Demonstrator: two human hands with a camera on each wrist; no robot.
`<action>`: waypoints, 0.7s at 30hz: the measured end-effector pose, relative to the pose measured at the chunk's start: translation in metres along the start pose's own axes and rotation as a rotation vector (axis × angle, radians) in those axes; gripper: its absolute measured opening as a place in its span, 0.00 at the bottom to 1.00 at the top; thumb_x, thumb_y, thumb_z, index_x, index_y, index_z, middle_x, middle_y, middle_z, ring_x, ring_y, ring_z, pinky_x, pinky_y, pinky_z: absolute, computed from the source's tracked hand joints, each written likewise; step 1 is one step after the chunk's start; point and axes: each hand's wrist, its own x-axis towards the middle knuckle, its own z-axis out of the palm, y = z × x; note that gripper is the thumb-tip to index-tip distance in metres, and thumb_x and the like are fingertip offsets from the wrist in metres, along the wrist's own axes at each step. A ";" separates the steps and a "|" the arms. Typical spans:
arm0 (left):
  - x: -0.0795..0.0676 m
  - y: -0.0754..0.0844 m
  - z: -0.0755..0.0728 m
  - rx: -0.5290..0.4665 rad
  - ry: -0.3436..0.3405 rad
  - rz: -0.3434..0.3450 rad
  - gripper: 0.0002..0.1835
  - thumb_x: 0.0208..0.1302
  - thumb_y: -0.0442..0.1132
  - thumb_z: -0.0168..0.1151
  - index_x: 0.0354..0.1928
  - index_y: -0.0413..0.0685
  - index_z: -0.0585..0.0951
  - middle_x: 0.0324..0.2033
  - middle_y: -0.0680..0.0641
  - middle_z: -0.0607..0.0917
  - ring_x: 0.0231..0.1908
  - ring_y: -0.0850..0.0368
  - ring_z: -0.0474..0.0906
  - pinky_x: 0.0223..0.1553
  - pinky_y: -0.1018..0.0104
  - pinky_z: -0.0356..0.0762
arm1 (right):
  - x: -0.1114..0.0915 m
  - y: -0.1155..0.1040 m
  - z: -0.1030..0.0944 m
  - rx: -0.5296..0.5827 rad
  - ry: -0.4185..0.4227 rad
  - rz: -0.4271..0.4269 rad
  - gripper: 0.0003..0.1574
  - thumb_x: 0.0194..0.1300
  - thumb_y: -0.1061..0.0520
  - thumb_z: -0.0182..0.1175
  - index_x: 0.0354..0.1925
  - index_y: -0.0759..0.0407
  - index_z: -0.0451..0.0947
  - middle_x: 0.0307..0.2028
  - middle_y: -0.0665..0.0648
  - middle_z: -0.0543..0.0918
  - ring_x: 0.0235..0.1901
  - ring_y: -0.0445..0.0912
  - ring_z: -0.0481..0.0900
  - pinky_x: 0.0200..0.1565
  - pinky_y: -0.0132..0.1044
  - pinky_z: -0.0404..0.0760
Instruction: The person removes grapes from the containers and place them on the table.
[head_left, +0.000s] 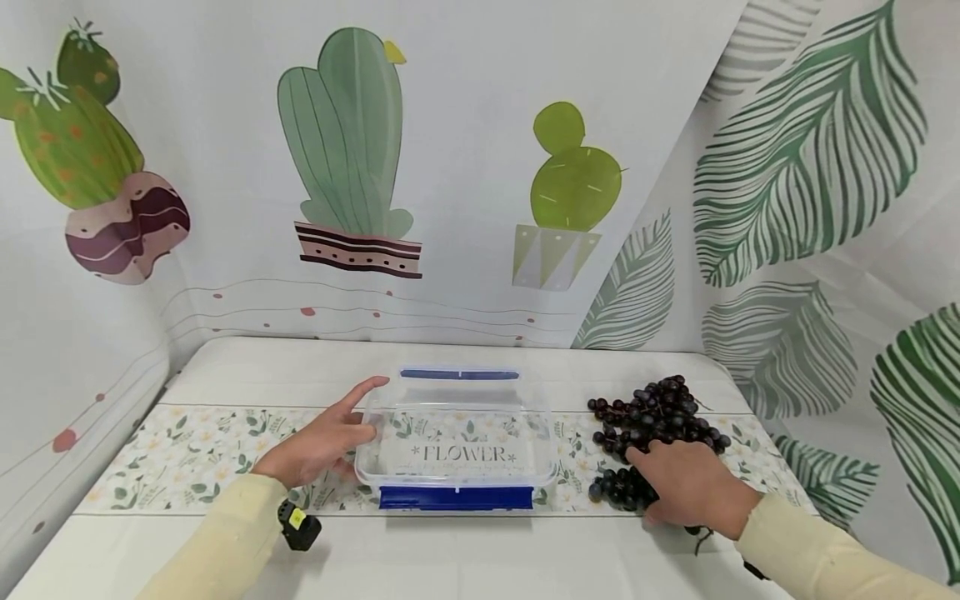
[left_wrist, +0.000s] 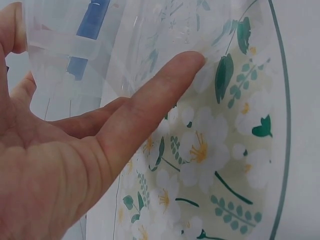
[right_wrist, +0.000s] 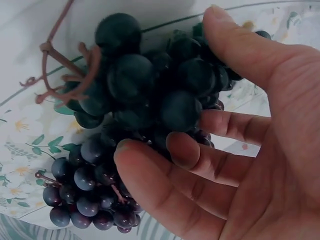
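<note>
A clear plastic food container [head_left: 457, 417] with blue clips on its near and far sides stands at the middle of the table, the word FLOWER showing within its outline. At its left wall is my left hand [head_left: 322, 442], fingers spread; in the left wrist view one straight finger [left_wrist: 155, 107] reaches along the printed cloth, while another meets the clear wall. My right hand [head_left: 686, 483] curls its thumb and fingers round the nearer bunch of dark grapes [right_wrist: 132, 80], its brown stem poking out. A farther bunch of grapes [head_left: 660, 408] lies just beyond on the table.
A floral-printed band [head_left: 202, 454] runs across the white table [head_left: 465, 554]. Behind stands a hanging cloth [head_left: 465, 167] printed with cacti and leaves, meeting the table's back edge. A black device [head_left: 298, 525] is strapped at the left wrist.
</note>
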 end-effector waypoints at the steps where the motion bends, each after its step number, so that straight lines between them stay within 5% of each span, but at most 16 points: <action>1: 0.000 0.000 0.000 0.001 0.001 -0.002 0.47 0.69 0.33 0.52 0.82 0.78 0.48 0.68 0.28 0.70 0.45 0.41 0.86 0.31 0.43 0.88 | 0.000 0.000 -0.001 0.001 0.007 0.001 0.49 0.48 0.36 0.80 0.63 0.58 0.78 0.45 0.62 0.86 0.23 0.46 0.75 0.22 0.43 0.77; 12: 0.002 -0.002 0.003 0.005 -0.001 0.003 0.46 0.69 0.34 0.53 0.82 0.79 0.49 0.68 0.28 0.71 0.45 0.41 0.87 0.33 0.44 0.89 | -0.003 -0.002 -0.007 0.026 0.010 0.019 0.53 0.49 0.32 0.77 0.65 0.59 0.78 0.48 0.62 0.86 0.24 0.47 0.77 0.22 0.43 0.76; 16: -0.001 0.000 0.003 0.050 -0.003 0.008 0.45 0.71 0.36 0.53 0.82 0.79 0.48 0.72 0.27 0.66 0.53 0.36 0.84 0.36 0.45 0.88 | 0.000 -0.007 -0.016 0.029 0.127 0.008 0.50 0.58 0.30 0.70 0.65 0.62 0.77 0.53 0.66 0.85 0.32 0.52 0.84 0.26 0.45 0.81; 21: -0.006 0.009 0.005 0.326 0.082 0.002 0.39 0.77 0.55 0.53 0.83 0.80 0.47 0.82 0.34 0.50 0.75 0.29 0.63 0.60 0.31 0.77 | 0.010 -0.017 -0.032 0.049 0.383 -0.022 0.42 0.71 0.36 0.62 0.67 0.65 0.75 0.58 0.69 0.81 0.56 0.63 0.82 0.52 0.59 0.84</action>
